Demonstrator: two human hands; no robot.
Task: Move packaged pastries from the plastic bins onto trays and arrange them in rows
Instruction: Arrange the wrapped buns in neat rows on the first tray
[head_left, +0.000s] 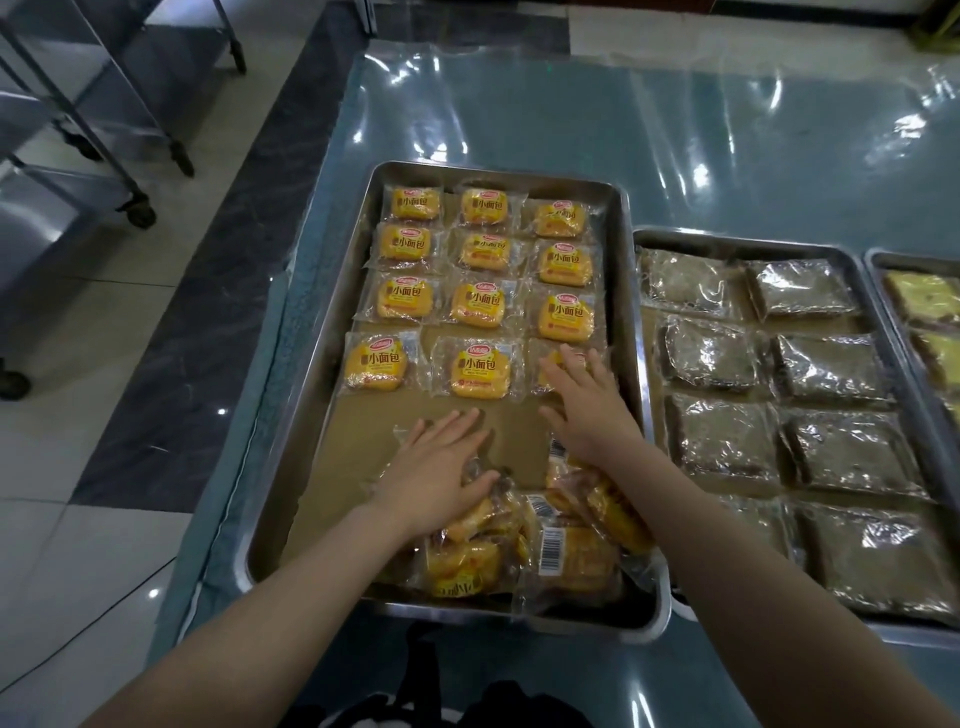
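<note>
Yellow pastry (536, 366) is pressed under the flat right hand (589, 410); the pile (566, 551) is touched by the open left hand (441, 467).

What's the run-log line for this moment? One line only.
left hand: flat on loose pile | right hand: flat on fourth-row packet | tray: three rows full

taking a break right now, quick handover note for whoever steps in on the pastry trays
Left hand: open, flat on a pack at the far edge of the loose pile, which sits at the near end of the steel tray.
Right hand: open, fingers straight on the fourth row's right pack.
Done: three full rows of yellow packs, three across; the fourth row has three.
Left: spread the pile into more rows on the bare paper.
The brown-pastry tray beside it looks filled. No bins in view.
</note>
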